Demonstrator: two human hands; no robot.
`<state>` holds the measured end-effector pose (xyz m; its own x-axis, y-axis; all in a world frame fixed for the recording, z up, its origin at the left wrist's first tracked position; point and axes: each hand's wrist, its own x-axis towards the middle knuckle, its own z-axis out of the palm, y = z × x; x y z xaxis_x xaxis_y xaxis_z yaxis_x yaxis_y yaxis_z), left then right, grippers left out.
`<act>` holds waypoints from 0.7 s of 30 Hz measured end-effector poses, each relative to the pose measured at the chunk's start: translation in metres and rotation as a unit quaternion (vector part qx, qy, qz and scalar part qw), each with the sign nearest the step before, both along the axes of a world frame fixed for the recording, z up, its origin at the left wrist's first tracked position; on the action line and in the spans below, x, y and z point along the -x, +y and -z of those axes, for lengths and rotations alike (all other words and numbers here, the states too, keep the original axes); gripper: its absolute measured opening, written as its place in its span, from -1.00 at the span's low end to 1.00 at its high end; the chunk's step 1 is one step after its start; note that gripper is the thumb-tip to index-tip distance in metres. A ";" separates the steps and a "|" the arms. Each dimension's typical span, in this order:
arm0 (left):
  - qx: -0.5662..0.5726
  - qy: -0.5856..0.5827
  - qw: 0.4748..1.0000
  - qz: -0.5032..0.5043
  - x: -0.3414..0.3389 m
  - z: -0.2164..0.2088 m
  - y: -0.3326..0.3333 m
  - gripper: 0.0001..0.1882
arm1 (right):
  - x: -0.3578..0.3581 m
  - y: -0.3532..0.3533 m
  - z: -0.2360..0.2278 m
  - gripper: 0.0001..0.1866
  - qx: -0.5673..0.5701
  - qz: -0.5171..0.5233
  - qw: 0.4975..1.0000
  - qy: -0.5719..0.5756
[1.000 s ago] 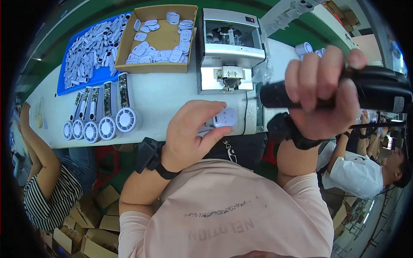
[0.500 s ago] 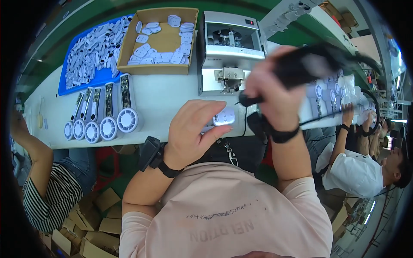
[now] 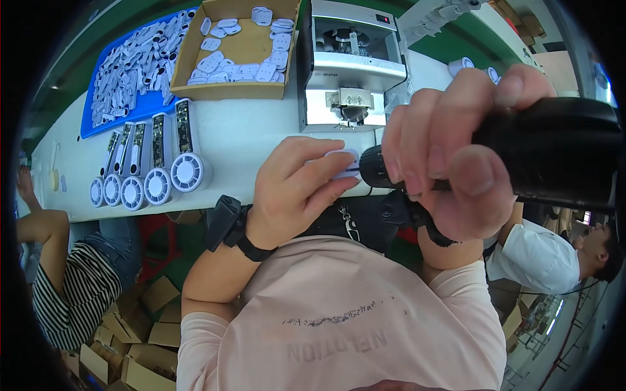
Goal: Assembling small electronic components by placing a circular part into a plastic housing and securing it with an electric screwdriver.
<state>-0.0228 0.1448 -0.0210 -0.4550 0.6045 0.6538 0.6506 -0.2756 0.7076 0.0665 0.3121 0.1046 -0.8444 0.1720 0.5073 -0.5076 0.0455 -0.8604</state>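
Observation:
In the middle, at the table's near edge, my left hand (image 3: 287,189) is closed on a small white plastic part (image 3: 347,163), its fingers and thumb covering much of it. My right hand (image 3: 456,150) is wrapped round a black electric screwdriver (image 3: 554,153), held level and close to the camera. The screwdriver's ribbed nose points left and sits right beside the white part. Whether its bit touches the part I cannot tell. Left of my hands, several white round-headed devices (image 3: 187,171) with bared circuit boards in their handles lie in a row.
A screw feeder machine (image 3: 355,75) stands beyond my hands. Left of it are a cardboard tray (image 3: 238,91) of white covers and a blue tray (image 3: 87,124) heaped with white casings. People sit on both sides, a striped shirt (image 3: 88,277) left and a white shirt (image 3: 544,257) right.
The screwdriver has swung round from beyond my right wrist, and its nose now meets the white part. My left fingers have closed further over that part. The view has shifted slightly.

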 end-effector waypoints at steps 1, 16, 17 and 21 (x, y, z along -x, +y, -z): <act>0.003 -0.008 1.000 0.002 0.000 0.000 0.000 -0.58 | 0.004 0.000 0.003 -0.47 0.001 -0.027 0.999 0.016; 0.099 -0.004 0.995 0.027 0.000 0.001 0.004 -0.59 | -0.020 0.005 -0.003 -0.44 0.107 0.116 0.987 0.041; 0.136 0.017 0.990 0.036 0.000 0.002 0.004 -0.56 | -0.028 0.011 -0.006 -0.43 0.163 0.098 0.980 0.050; 0.146 0.075 0.986 0.012 0.019 -0.026 -0.015 -0.55 | -0.087 0.057 0.006 -0.47 0.132 0.264 0.955 -0.041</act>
<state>-0.0416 0.1296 0.0046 -0.3501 0.7860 0.5096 0.7497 -0.0911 0.6555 0.1538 0.3690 0.0982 -0.6395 0.6973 0.3237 -0.4043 0.0531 -0.9131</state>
